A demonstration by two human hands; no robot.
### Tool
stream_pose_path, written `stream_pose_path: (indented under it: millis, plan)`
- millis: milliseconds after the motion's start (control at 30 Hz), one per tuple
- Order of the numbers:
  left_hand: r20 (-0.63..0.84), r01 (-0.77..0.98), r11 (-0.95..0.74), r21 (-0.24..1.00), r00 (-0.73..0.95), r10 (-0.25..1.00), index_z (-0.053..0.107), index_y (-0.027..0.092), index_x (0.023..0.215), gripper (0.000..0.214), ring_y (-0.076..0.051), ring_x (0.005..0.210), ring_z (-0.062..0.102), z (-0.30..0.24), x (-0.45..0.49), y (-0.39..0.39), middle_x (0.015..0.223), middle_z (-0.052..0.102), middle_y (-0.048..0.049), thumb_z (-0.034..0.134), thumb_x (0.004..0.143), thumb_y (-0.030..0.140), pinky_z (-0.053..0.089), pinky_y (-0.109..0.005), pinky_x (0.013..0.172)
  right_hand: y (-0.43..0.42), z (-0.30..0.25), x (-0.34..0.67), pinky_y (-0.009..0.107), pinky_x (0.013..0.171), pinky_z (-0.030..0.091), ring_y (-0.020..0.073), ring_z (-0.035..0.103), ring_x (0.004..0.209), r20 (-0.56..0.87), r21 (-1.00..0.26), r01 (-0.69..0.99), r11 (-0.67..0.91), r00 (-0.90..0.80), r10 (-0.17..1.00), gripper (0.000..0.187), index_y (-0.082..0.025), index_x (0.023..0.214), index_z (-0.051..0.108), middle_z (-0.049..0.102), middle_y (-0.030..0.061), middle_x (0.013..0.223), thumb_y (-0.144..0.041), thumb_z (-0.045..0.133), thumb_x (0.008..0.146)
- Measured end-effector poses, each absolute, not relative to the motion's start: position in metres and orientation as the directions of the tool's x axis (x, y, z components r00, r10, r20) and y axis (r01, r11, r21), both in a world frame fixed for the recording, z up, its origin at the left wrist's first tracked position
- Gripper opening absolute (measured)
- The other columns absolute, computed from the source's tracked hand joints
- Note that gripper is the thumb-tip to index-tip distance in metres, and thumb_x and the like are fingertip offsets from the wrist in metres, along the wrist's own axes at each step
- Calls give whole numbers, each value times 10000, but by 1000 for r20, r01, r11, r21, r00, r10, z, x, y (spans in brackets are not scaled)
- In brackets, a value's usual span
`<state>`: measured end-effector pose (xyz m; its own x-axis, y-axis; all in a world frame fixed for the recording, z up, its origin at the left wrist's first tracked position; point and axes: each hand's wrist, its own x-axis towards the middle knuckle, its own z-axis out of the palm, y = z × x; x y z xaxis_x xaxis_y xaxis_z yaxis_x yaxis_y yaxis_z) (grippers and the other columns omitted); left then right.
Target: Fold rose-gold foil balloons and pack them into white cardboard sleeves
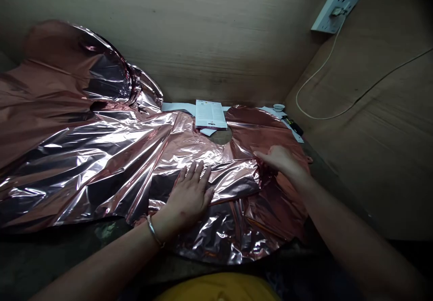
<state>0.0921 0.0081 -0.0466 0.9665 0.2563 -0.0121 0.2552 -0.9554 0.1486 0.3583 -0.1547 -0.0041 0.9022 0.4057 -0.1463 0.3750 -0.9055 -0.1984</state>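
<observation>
Shiny rose-gold foil balloons (203, 148), flat and without air, lie spread over the table. One part is folded into a strip (233, 181) across the front. My left hand (191, 195) rests flat on this strip, fingers spread, with a bracelet at the wrist. At the strip's right end, my right hand (279, 160) has its thumb stretched along the foil and its other fingers curled under, around the bunched edge. Those fingertips are partly hidden. Below the strip a rounded foil edge hangs near the table's front.
More foil (74, 62) is heaped at the left against the wooden wall (203, 35). Behind the foil lie a white printed packet (211, 115), a small white dish (278, 107) and a black-and-yellow tool (293, 126). A power strip (335, 11) with a loose cable (321, 69) hangs upper right.
</observation>
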Motion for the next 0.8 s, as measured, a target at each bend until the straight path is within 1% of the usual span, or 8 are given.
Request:
stream_pose_path:
  millis: [100, 200, 300, 400, 500, 600, 700, 800]
  plan:
    - [-20, 258, -955, 145, 966, 258, 259, 180, 1523, 608, -322, 1459, 171, -45, 93, 8, 1569, 246, -131, 302, 983, 455, 185, -531, 1172, -151, -8, 373, 321, 557, 414, 289, 653, 618, -237, -165, 369, -915, 885, 400, 283, -149, 571, 657, 637, 139, 554, -407, 672, 686]
    - [-8, 256, -957, 137, 966, 257, 272, 174, 1519, 605, -321, 1458, 178, -46, 94, 8, 1564, 259, -136, 313, 980, 446, 194, -524, 1169, -156, -9, 387, 333, 599, 443, 301, 668, 677, -247, -186, 375, -908, 877, 413, 258, -135, 639, 692, 663, 160, 604, -368, 626, 727]
    - [22, 244, -961, 129, 968, 249, 290, 176, 1514, 605, -324, 1456, 189, -48, 94, 9, 1558, 278, -138, 321, 976, 453, 193, -521, 1169, -162, -8, 398, 313, 690, 473, 263, 673, 812, -239, -297, 445, -845, 822, 517, 237, -157, 804, 722, 722, 136, 788, -296, 530, 785]
    - [32, 242, -962, 125, 968, 247, 304, 178, 1509, 603, -326, 1452, 204, -50, 93, 10, 1554, 289, -137, 329, 972, 452, 201, -517, 1164, -169, -3, 407, 271, 711, 485, 203, 657, 816, -302, -454, 520, -723, 674, 674, 216, -182, 845, 709, 730, 69, 865, -212, 526, 733]
    - [39, 245, -962, 121, 967, 251, 313, 175, 1505, 599, -325, 1452, 207, -51, 93, 10, 1553, 292, -136, 335, 971, 446, 206, -510, 1163, -177, 5, 411, 275, 695, 494, 188, 637, 758, -364, -584, 526, -618, 511, 778, 157, -168, 789, 670, 705, 46, 799, -249, 591, 682]
    - [59, 239, -964, 120, 967, 247, 312, 182, 1505, 595, -319, 1453, 205, -53, 93, 11, 1554, 292, -130, 331, 976, 452, 203, -506, 1164, -182, 12, 410, 283, 704, 495, 179, 624, 760, -379, -670, 499, -549, 406, 832, 242, -160, 822, 637, 684, 40, 814, -333, 662, 655]
    - [65, 231, -966, 119, 969, 240, 306, 184, 1507, 598, -318, 1453, 208, -55, 92, 11, 1556, 289, -126, 318, 979, 465, 200, -508, 1165, -183, 15, 408, 288, 695, 493, 174, 623, 766, -399, -709, 473, -524, 345, 850, 391, -145, 958, 641, 686, 54, 877, -397, 692, 664]
    - [53, 238, -965, 114, 968, 245, 294, 183, 1512, 601, -319, 1454, 200, -54, 92, 11, 1559, 280, -126, 308, 981, 463, 200, -511, 1164, -180, 17, 406, 293, 671, 484, 179, 620, 738, -416, -710, 475, -520, 313, 854, 383, -128, 916, 668, 687, 58, 829, -417, 707, 667]
